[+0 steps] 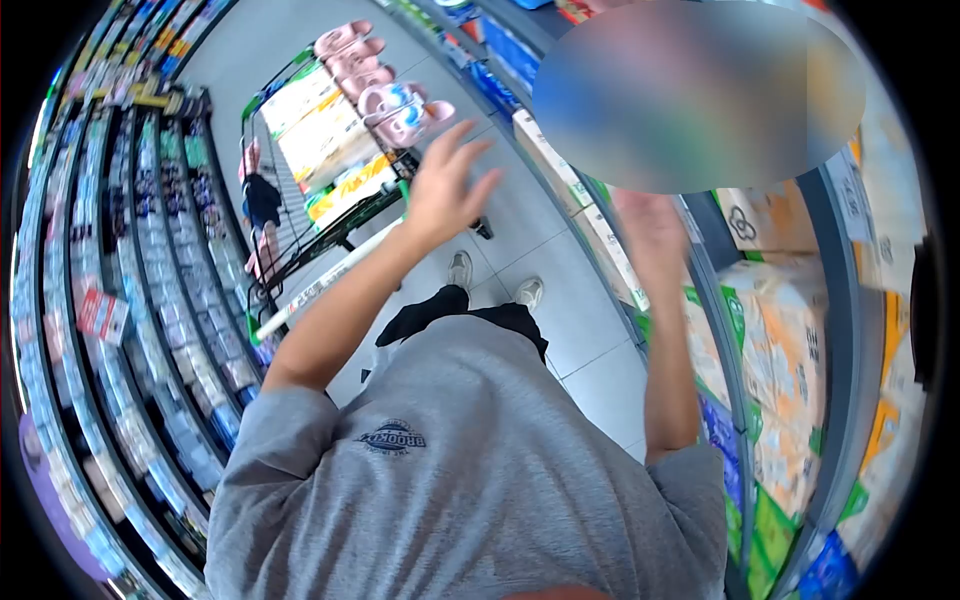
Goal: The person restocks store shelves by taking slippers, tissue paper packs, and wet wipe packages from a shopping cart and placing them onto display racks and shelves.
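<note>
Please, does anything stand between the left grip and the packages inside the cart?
Apparently yes: pink clogs along the right side of the cart, and its edge there, stand between the left grip and the packages. Depth is hard to judge.

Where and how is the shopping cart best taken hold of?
Probably by the pale handle, with an overhand grip from the near side: it is a long, straight bar across the near end of the cart.

A shop, shown by a loaded shopping cart in a tiled aisle between long shelves stocked with packaged goods.
</note>
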The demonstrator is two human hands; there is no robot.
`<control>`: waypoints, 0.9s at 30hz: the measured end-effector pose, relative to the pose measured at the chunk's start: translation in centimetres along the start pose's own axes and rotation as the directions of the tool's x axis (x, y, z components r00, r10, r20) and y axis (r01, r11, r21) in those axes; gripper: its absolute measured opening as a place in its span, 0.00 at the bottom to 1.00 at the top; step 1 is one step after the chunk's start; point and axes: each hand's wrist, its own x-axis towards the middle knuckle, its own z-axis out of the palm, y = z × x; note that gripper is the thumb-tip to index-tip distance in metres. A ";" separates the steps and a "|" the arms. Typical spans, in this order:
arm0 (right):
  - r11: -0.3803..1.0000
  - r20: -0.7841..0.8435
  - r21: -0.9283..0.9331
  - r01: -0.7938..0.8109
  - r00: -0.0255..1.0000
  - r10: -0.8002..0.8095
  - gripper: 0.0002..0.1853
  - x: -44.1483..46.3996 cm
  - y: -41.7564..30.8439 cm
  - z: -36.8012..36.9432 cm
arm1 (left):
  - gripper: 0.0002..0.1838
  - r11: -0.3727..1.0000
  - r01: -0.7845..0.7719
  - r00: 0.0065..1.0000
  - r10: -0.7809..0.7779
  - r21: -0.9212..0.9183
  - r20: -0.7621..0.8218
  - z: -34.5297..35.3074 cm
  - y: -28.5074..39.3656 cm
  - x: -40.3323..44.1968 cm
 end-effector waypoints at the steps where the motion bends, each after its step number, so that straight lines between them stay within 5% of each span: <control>1: 0.982 0.207 -0.092 -0.165 0.961 0.181 0.14 -1.4 3.4 1.7 | 0.19 0.978 0.206 0.977 -0.204 -0.019 0.055 -1.0 -3.1 -3.7; 2: 0.919 0.368 -0.287 -0.271 0.854 0.367 0.24 -3.0 6.4 3.5 | 0.18 0.925 0.377 0.923 -0.379 0.041 0.063 -2.5 -5.2 -6.9; 4: 0.775 0.665 -0.612 0.160 0.635 0.394 0.30 -5.6 8.0 5.7 | 0.16 0.837 0.479 0.871 -0.490 0.266 -0.028 -5.8 -10.3 -13.5; 5: 0.775 0.688 -0.604 0.183 0.611 0.392 0.30 -6.0 7.7 6.3 | 0.15 0.790 0.543 0.835 -0.542 0.284 -0.091 -7.7 -11.5 -15.9; 7: 0.715 0.748 -0.658 0.236 0.311 0.586 0.29 -6.1 7.2 7.7 | 0.13 0.714 0.614 0.787 -0.588 0.337 -0.188 -11.0 -14.1 -19.8; 8: 0.710 0.753 -0.656 0.257 0.296 0.588 0.29 -5.4 6.9 8.5 | 0.13 0.682 0.650 0.758 -0.612 0.335 -0.223 -12.5 -15.2 -21.1; 11: 0.623 0.741 -0.672 0.401 0.352 0.572 0.28 -1.8 5.5 10.8 | 0.13 0.640 0.717 0.697 -0.651 0.277 -0.300 -14.9 -17.4 -23.1; 14: 0.600 0.792 -0.576 0.555 0.560 0.243 0.25 2.3 3.7 15.0 | 0.15 0.644 0.742 0.663 -0.660 0.189 -0.353 -15.6 -20.4 -23.3; 16: 0.579 0.802 -0.529 0.620 0.589 0.102 0.24 4.0 2.2 19.0 | 0.17 0.632 0.770 0.621 -0.709 0.088 -0.335 -15.6 -22.7 -23.0; 18: 0.742 0.703 -0.431 0.513 0.706 -0.079 0.22 5.1 0.8 24.2 | 0.21 0.527 0.846 0.504 -0.839 -0.077 -0.206 -15.1 -25.3 -23.0; 22: 0.855 0.625 -0.385 0.348 0.780 -0.036 0.21 5.6 1.3 34.4 | 0.24 0.390 0.887 0.406 -0.914 -0.247 0.014 -14.4 -29.6 -22.7; 27: 0.879 0.550 -0.471 0.080 0.805 0.222 0.23 8.1 8.5 43.8 | 0.24 0.198 0.919 0.280 -0.937 -0.341 0.210 -11.5 -36.1 -24.0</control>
